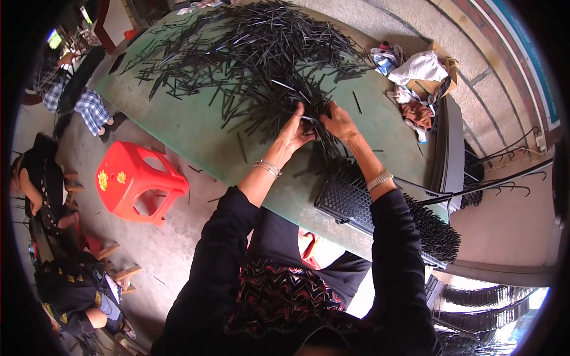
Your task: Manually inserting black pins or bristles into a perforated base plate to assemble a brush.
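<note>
A big loose heap of thin black sticks (pixel 267 35) covers the far part of a green table (pixel 190 133) and trails toward me. At its near end, my left hand (pixel 291 135) and my right hand (pixel 342 124) face each other with fingers curled around a bunch of these sticks (pixel 306 94). Some stick ends hang below the fingers, and the fingertips are partly hidden among them. Beneath my right forearm stands a black perforated tray (pixel 344 203) at the table's near edge. Beside it, a holder densely filled with upright black sticks (pixel 436 232) shows past my sleeve.
A red plastic stool (pixel 127 181) stands on the floor left of the table. At the right back lie a cardboard box (pixel 452 74), a white cloth (pixel 418 68) and a brown cloth (pixel 417 114). Metal hooks (pixel 516 185) stick out at the right. Several people sit at the left.
</note>
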`<state>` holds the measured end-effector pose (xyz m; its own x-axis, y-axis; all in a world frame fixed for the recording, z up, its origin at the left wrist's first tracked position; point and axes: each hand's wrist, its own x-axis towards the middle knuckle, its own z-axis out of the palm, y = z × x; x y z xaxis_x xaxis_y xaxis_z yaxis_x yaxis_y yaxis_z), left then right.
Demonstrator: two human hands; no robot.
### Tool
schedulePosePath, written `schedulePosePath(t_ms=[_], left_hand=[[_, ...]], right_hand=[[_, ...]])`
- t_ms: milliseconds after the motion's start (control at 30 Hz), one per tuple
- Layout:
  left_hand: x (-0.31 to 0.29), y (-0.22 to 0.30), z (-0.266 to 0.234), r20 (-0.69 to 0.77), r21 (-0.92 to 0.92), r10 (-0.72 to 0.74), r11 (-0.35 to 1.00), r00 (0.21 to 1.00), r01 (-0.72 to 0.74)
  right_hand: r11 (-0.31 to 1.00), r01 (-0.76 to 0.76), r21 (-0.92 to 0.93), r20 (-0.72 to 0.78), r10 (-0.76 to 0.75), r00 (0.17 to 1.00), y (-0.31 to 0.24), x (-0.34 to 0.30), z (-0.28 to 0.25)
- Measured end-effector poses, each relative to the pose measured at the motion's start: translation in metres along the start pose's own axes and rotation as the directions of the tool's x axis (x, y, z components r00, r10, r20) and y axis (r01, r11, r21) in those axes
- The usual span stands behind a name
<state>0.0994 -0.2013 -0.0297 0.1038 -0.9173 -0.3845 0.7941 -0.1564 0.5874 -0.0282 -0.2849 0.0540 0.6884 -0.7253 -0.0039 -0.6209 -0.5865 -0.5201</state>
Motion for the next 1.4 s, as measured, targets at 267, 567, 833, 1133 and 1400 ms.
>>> schedulePosePath(t_ms=[267, 567, 833, 1133, 1400], left_hand=[[-0.027, 0.012, 0.032, 0.019, 0.072, -0.012, 0.997, 1.0, 0.011], [-0.014, 0.008, 0.041, -0.019, -0.129, 0.162, 0.978, 0.987, -0.163], [0.002, 0.005, 0.039, -0.132, -0.239, 0.22, 0.939, 0.967, -0.246], [-0.001, -0.013, 0.036, -0.056, -0.266, 0.144, 0.952, 0.988, -0.154], [-0.035, 0.025, 0.059, 0.063, -0.2, 0.036, 0.979, 0.997, -0.023]], right_hand=[[0.991, 0.094, -0.09, -0.07, -0.101, 0.992, 0.0, -0.019, 0.011], [0.911, 0.197, -0.364, -0.166, -0.271, 0.948, -0.034, -0.045, -0.006], [0.977, 0.085, -0.194, -0.07, -0.1, 0.992, -0.039, -0.065, -0.043], [0.948, -0.156, -0.278, -0.076, 0.141, 0.987, -0.024, -0.021, -0.022], [0.906, 0.076, -0.416, -0.343, -0.234, 0.91, -0.037, -0.04, 0.017]])
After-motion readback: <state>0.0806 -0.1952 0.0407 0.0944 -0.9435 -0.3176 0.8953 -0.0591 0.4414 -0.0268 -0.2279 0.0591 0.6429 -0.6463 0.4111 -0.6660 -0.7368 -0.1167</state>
